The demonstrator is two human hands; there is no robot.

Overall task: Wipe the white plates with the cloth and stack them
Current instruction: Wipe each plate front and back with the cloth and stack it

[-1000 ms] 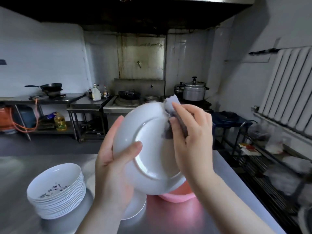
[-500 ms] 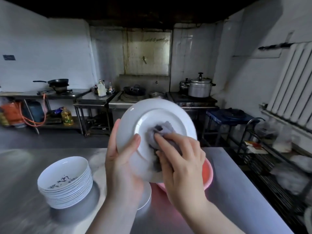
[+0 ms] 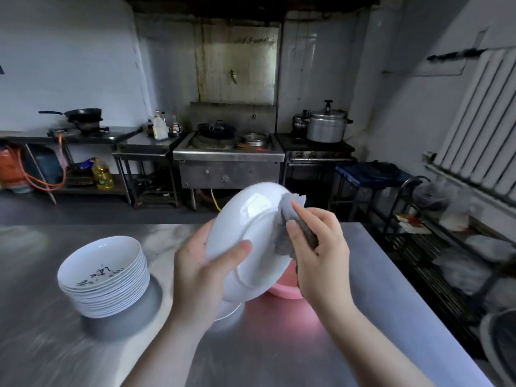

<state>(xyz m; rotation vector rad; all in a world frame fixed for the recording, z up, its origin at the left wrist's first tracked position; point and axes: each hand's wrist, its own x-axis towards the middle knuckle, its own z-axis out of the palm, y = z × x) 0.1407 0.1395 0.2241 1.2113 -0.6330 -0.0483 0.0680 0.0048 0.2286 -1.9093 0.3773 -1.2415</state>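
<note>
Holds a white plate point(image 3: 251, 219) tilted on edge in mid-air above the steel surface point(image 3: 279, 344), what looks like the underside turned toward the camera, presumably to open that face and its rim to the cloth point(image 3: 283, 219). Grips the plate's left edge with the left hand point(image 3: 201, 269): thumb laid flat across the near face, remaining fingers wrapped out of sight behind, a clamp that seems meant to brace against the push from the other side. Presses the grey cloth onto the upper right rim with the right hand point(image 3: 321, 252), fingers point(image 3: 305, 219) drawn close together and pinching the bunched fabric, part of it trailing down under the palm.

Keeps the work directly over a pink basin point(image 3: 282, 289) on the surface, probably to catch drips, though the contents cannot be made out. Shows another white plate point(image 3: 227, 310) lying flat just beneath the held one, mostly hidden by the left wrist; cannot say whether it is wiped or waiting. Leaves a tall stack of white dishes point(image 3: 103, 277) with a dark painted motif well to the left, within easy reach but clear of the wiping. Suggests a job in mid-stroke, rim under the cloth and stacking not yet done for this plate. Calls for a firm left-hand hold, since a wet rim could slip.
</note>
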